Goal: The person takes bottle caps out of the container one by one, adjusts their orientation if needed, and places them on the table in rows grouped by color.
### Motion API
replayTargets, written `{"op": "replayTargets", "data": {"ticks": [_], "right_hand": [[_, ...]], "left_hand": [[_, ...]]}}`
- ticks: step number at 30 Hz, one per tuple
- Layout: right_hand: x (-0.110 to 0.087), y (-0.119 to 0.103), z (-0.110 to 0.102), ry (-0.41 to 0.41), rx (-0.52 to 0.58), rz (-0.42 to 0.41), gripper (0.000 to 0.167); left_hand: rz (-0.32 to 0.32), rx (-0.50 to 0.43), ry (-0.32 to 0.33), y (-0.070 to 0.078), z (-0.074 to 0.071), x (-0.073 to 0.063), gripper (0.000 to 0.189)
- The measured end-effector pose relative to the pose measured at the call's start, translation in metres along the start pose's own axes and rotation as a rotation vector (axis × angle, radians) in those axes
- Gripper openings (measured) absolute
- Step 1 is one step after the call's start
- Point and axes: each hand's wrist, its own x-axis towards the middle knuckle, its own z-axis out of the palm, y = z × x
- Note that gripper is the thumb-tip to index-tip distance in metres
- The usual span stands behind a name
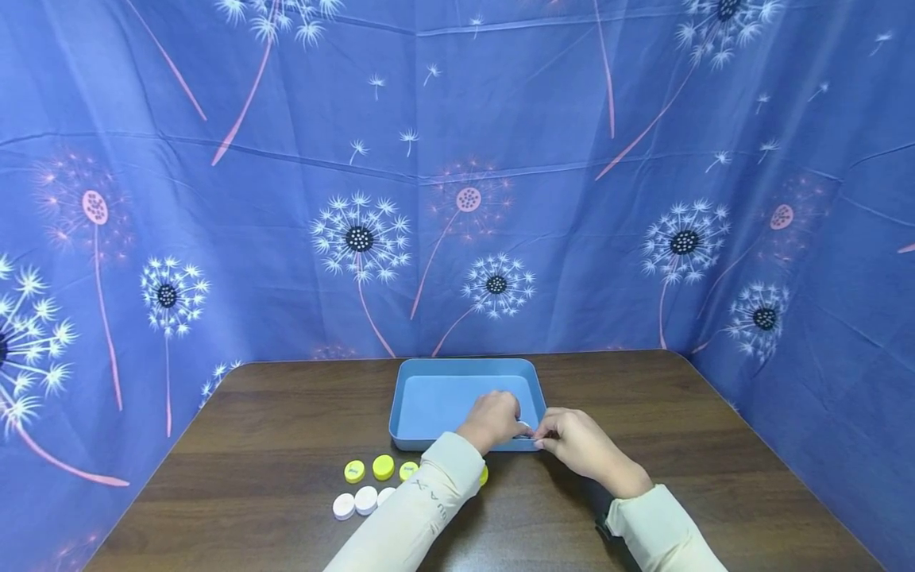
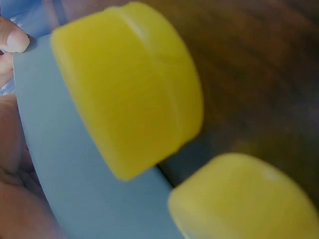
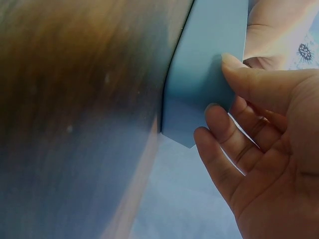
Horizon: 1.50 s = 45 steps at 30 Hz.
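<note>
A shallow blue tray [image 1: 429, 442] stands toward the table's far edge. My left hand [image 1: 493, 419] reaches over its front wall, fingers bent down inside near the front right corner. A small white round piece [image 1: 525, 429] shows at the left thumb; the other left fingers are hidden from above. At that same corner my right hand [image 1: 581, 445] pinches the tray's wall. In the right wrist view, its thumb [image 3: 244, 74] lies against the outer side. Yellow caps [image 1: 383, 467] and white caps [image 1: 366, 500] lie in front of the tray, partly covered by the left sleeve.
The brown wooden table [image 1: 286, 413] reaches back to a blue curtain [image 1: 286, 302] with dandelion prints, which also closes both sides. Two yellow caps [image 2: 124, 94] loom large in the left wrist view, close beside the tray's outer wall.
</note>
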Motion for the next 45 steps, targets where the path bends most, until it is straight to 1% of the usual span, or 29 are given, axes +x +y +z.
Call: {"op": "replayTargets", "data": {"ticks": [2,7,9,12,15,18,22,26,28,29,33,34,39,42,45], "right_hand": [[0.0,0.0,0.0,0.005,-0.005,-0.003,0.014],[0.0,0.0,0.001,0.009,-0.008,-0.004,0.016],[0.0,0.0,0.001,0.001,-0.002,0.008,0.016],[0.001,0.0,0.002,-0.011,-0.001,0.02,0.015],[0.001,-0.001,0.001,-0.012,-0.004,0.015,0.015],[0.001,-0.002,0.0,-0.01,-0.007,0.013,0.015],[0.001,-0.002,0.0,-0.02,-0.006,0.027,0.013],[0.002,-0.002,0.0,-0.016,-0.006,0.016,0.013],[0.002,-0.002,0.0,-0.016,-0.008,0.01,0.014],[0.002,-0.002,-0.001,-0.016,-0.008,0.01,0.015],[0.002,-0.002,-0.001,-0.025,-0.001,0.023,0.015],[0.001,-0.002,-0.002,-0.029,0.004,0.028,0.015],[0.0,-0.002,-0.002,-0.039,0.028,0.031,0.016],[0.0,-0.001,-0.001,-0.034,0.028,0.019,0.015],[0.001,0.0,-0.001,-0.023,0.017,0.005,0.014]], "left_hand": [[-0.003,-0.003,-0.014,0.001,-0.002,0.0,0.052],[-0.022,-0.033,-0.052,0.002,-0.003,-0.001,0.038],[-0.028,-0.047,-0.059,0.002,-0.002,-0.001,0.036],[-0.029,-0.064,-0.063,0.001,-0.001,-0.001,0.041],[-0.025,-0.07,-0.06,0.0,0.0,0.0,0.046],[-0.018,-0.064,-0.057,-0.001,0.0,0.0,0.047],[-0.007,-0.069,-0.052,-0.001,-0.001,-0.001,0.043],[0.001,-0.085,-0.044,-0.001,-0.002,-0.001,0.037],[0.012,-0.107,-0.03,-0.001,-0.003,0.0,0.037],[0.022,-0.12,-0.019,-0.002,-0.003,0.001,0.033],[0.083,-0.139,0.049,0.0,-0.014,0.003,0.012],[0.103,-0.138,0.066,0.001,-0.018,0.003,0.009],[0.18,-0.176,0.108,0.008,-0.042,-0.006,0.024],[0.238,-0.209,0.134,0.008,-0.056,-0.015,0.031],[0.282,-0.25,0.177,0.004,-0.067,-0.025,0.03]]}}
